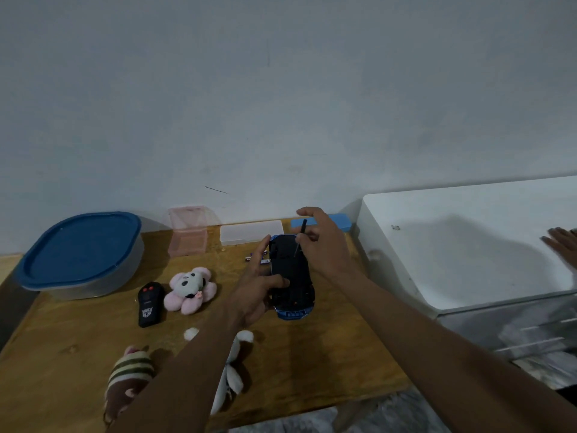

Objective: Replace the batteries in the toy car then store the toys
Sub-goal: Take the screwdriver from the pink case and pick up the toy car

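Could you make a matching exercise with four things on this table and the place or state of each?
Things:
1. toy car
2. remote control
3. container with blue lid
4. batteries

Places or states:
A. at the far left of the table, closed
B. upside down, held by the left hand, with the right hand putting a thin tool to it
C. lying loose just behind the left hand
D. left of the pink plush toy

Pairs: 1-B, 2-D, 3-A, 4-C
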`<state>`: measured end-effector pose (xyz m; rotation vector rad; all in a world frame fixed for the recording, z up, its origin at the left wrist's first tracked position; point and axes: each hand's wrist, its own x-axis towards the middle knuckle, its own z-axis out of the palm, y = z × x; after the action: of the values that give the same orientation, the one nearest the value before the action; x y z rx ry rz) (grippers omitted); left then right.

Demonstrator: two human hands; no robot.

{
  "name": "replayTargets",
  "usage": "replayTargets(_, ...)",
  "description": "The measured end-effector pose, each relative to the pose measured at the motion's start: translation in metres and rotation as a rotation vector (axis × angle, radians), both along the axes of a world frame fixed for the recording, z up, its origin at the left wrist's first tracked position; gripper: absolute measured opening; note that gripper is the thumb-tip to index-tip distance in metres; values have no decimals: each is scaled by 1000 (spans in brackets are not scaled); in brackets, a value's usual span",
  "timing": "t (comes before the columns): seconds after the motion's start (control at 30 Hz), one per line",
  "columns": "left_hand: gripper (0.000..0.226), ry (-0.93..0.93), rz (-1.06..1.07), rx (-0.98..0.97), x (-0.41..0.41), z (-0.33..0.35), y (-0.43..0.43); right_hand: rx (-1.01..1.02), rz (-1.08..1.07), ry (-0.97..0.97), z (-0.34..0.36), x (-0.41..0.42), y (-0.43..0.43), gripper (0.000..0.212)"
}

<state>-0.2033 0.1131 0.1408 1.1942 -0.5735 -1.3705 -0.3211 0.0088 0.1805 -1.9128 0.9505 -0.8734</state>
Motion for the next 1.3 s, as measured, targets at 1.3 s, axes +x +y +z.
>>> replayTargets(1.3,93,176,39,265,-99,-87,3,378,-194,680,-139,-166,-8,11)
